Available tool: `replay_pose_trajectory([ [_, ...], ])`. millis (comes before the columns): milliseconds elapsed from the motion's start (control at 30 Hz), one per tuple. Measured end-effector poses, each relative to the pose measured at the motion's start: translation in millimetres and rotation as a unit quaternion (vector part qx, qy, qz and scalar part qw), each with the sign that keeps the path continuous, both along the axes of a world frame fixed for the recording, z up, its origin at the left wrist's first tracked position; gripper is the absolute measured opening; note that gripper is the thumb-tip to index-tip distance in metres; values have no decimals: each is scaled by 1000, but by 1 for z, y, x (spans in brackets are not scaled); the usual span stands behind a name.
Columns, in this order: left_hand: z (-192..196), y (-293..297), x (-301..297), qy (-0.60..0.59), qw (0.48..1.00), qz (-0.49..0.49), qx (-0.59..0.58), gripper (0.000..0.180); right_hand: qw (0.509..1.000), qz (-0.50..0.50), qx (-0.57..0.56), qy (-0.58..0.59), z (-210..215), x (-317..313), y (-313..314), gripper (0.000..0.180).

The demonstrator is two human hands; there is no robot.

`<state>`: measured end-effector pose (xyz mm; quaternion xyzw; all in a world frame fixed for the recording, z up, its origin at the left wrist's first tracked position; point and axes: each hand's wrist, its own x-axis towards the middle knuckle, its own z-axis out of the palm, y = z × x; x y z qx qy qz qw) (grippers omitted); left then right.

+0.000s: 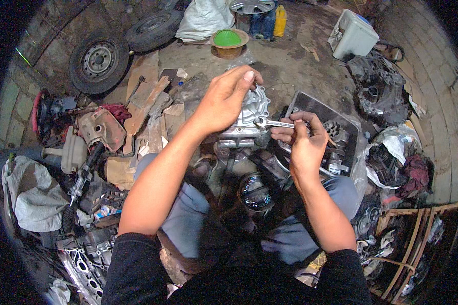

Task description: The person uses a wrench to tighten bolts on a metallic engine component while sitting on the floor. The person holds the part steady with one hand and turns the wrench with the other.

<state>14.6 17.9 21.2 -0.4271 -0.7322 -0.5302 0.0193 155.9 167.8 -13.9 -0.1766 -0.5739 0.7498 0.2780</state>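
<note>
The left hand [231, 96] comes up from the lower left, with its arm stretched out long. Its back faces up, its thumb lies near the first finger, and its fingers bend over the far side of a silver metal engine part with a bumpy edge [254, 108]. The fingertips are hidden, so I cannot tell if they grip it or just rest on it. The right hand [308, 142] comes up from the lower right, with its elbow bent out to the side. Its thumb and fingers pinch a shiny silver metal wrench [280, 123].

The wrench lies almost flat, and its long way runs from left to right. Its left end is at the front of the engine part, and its other end goes into the right hand. The engine part sits in front of the person, between the two knees in blue-grey trousers [188, 218].

A dark metal tray [310, 97] with parts in it is just to the right. The floor [285, 66] is brown and dirty. Farther off are a black tyre on a grey wheel [101, 61], a white sack [206, 23] and a yellow plastic jug [280, 21]. A pale block wall [432, 66] stands on the right.
</note>
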Motion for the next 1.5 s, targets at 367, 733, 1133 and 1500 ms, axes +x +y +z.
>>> replay_pose_trajectory([
  [367,-3,5,0,-13,1000,9,10,48,999,22,-5,-31,14,-11,-7,18],
  [733,-5,5,0,-18,1000,16,10,48,997,20,56,-50,7,-40,-1,17],
  [1133,-8,8,-4,-31,997,-9,66,38,951,93,292,-49,9,-88,8,36],
  [1500,-2,2,0,-19,1000,6,1,50,998,61,-25,-8,27,-66,42,36],
])
